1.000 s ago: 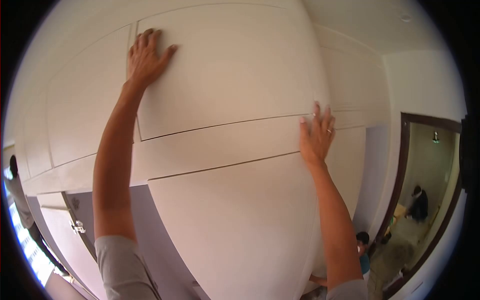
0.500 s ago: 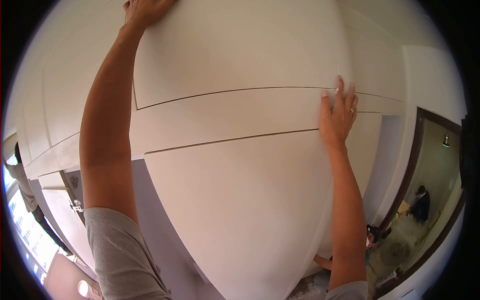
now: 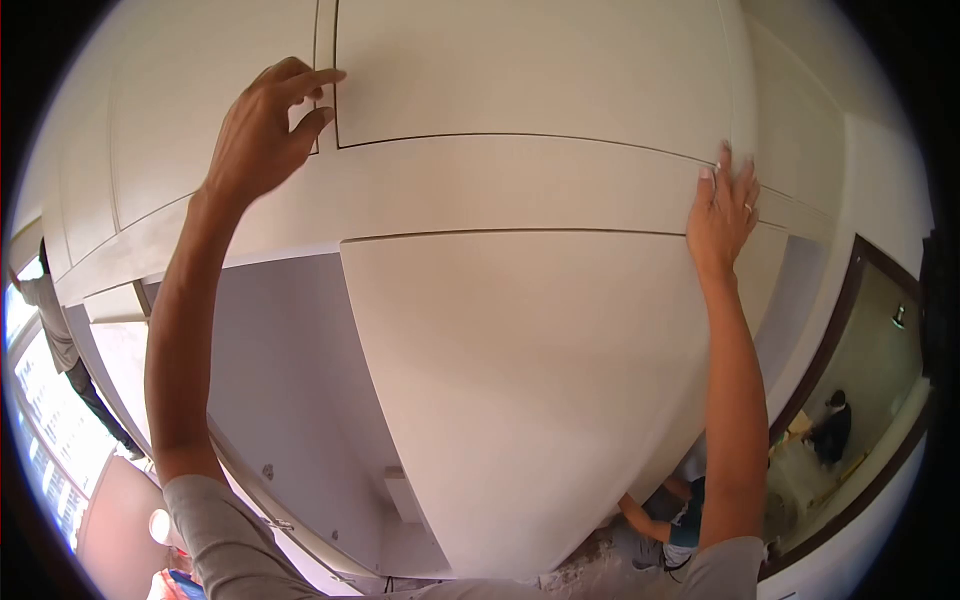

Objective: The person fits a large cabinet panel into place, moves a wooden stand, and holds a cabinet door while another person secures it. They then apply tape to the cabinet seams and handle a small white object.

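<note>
My left hand [image 3: 265, 125] is raised at the lower left corner of a cream upper cabinet door [image 3: 530, 70]. Its index finger reaches over the narrow gap at the door's edge, the thumb stands apart, and no object shows in it. Farther right, my right hand [image 3: 722, 225] rests with fingers spread near the door's lower right corner, over the horizontal strip [image 3: 500, 185] below. A ring is on one finger. Beneath that strip hangs a large cream lower door [image 3: 520, 370]; an uncovered cabinet compartment [image 3: 290, 340] shows to its left.
A person [image 3: 665, 525] is low down beside the lower door, partly hidden by my right arm. Another person [image 3: 60, 330] stands by the window at far left. Through a dark-framed opening [image 3: 850, 290] on the right, a third person [image 3: 830, 430] is visible.
My left hand has come down along the upper door's left edge to its lower corner. My right hand stays at the right side. The view has shifted, showing more of the compartment.
</note>
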`<state>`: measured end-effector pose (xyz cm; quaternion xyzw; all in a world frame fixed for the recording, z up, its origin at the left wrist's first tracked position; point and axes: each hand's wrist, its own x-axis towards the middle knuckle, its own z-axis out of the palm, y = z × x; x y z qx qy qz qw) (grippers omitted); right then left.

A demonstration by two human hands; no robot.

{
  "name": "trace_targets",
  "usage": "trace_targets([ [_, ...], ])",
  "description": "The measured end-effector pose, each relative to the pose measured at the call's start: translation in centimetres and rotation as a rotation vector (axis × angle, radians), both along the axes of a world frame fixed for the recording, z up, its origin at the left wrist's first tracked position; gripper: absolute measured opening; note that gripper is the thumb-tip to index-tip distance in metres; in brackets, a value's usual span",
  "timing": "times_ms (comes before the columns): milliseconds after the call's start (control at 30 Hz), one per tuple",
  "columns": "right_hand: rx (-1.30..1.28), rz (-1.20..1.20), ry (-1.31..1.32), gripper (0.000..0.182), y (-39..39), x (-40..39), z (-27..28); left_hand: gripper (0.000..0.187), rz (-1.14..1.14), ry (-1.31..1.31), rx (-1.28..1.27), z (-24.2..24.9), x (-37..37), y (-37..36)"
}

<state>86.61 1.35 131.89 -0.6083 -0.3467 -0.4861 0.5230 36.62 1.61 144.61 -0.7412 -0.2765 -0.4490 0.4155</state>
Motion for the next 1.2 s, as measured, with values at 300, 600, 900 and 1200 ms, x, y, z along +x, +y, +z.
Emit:
trace_targets([
  [300, 0.13, 0.097, -0.196, 0.055, -0.7, -3.4, 0.4, 0.037, 0.151, -0.02, 0.382, -0.5, 3.8, 1.0],
  [600, 0.07, 0.252, -0.098, 0.053, -5.7, -4.8, -3.6, 0.037, 0.146, 0.015, 0.434, 0.4, 6.8, 2.6],
  [900, -0.037, 0.536, -0.052, 0.053, -14.9, -8.2, -17.3, 0.041, 0.148, 0.012, 0.442, 1.5, 12.2, 2.2],
  [1200, -0.522, 0.684, 0.196, 0.044, -19.5, -14.2, -35.2, 0.087, 0.17, 0.098, 0.337, 5.6, 19.3, 7.5],
])
